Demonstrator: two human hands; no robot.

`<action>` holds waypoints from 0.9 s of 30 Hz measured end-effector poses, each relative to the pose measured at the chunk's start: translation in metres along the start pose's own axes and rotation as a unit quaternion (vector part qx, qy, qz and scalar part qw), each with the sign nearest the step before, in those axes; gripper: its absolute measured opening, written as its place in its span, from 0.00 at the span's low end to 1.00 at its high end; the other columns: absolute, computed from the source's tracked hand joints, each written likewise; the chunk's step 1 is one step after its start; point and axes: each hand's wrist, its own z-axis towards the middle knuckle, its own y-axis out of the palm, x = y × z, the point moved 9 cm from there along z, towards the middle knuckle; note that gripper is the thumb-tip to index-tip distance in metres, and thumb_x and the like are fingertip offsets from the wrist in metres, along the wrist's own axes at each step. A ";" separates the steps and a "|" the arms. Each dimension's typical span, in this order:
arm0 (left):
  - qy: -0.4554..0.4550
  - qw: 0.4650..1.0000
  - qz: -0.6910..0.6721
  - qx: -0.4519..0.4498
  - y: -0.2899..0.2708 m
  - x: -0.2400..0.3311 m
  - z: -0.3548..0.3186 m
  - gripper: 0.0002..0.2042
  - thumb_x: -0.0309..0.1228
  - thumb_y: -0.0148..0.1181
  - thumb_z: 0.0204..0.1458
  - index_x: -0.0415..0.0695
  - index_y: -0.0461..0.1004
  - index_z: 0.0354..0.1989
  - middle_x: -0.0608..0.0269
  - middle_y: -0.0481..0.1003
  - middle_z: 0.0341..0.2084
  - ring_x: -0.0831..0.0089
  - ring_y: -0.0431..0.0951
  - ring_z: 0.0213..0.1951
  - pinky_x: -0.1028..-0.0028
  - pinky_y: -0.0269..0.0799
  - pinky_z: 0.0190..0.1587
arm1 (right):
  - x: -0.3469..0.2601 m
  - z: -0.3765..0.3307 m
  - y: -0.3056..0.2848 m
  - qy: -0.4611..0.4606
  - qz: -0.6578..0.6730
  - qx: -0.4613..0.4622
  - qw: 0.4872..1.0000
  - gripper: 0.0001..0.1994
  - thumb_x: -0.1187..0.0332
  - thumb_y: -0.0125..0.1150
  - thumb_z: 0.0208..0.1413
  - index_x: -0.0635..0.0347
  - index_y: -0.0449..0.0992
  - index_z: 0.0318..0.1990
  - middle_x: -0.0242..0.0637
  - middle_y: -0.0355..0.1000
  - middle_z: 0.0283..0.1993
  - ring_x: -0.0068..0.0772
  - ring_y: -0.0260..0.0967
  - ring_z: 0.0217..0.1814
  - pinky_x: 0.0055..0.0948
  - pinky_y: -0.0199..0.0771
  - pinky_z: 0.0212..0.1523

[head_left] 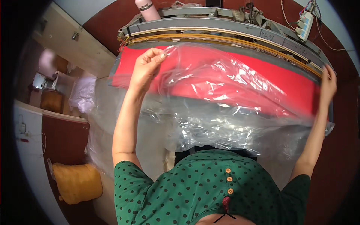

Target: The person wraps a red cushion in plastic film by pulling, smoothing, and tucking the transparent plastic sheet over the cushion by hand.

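Left hand (144, 67) pinches the clear plastic sheet (221, 97) between closed fingers. Right hand (328, 84) grips its opposite edge. The sheet is spread over the red counter (292, 86).

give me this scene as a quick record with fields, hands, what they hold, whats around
left hand: left hand raised, fingers pinching the upper edge of the clear plastic sheet
right hand: right hand gripping the same sheet at its far right edge
sheet: crinkled, transparent, spread wide between both hands over the red surface
behind: grey and yellow machine rails along the red surface's far side
top: pink bottle; white power strip at the upper right
lower left: yellow bag on the floor
clothing: green dotted shirt
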 end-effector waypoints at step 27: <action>0.205 0.893 0.364 -0.168 0.082 0.001 -0.068 0.05 0.24 0.53 0.37 0.38 0.64 0.21 0.55 0.65 0.16 0.57 0.69 0.23 0.65 0.63 0.23 | -0.197 -0.172 0.258 0.173 0.640 -0.409 0.627 0.09 0.71 0.45 0.55 0.61 0.68 0.42 0.32 0.66 0.37 0.24 0.65 0.38 0.24 0.66 0.40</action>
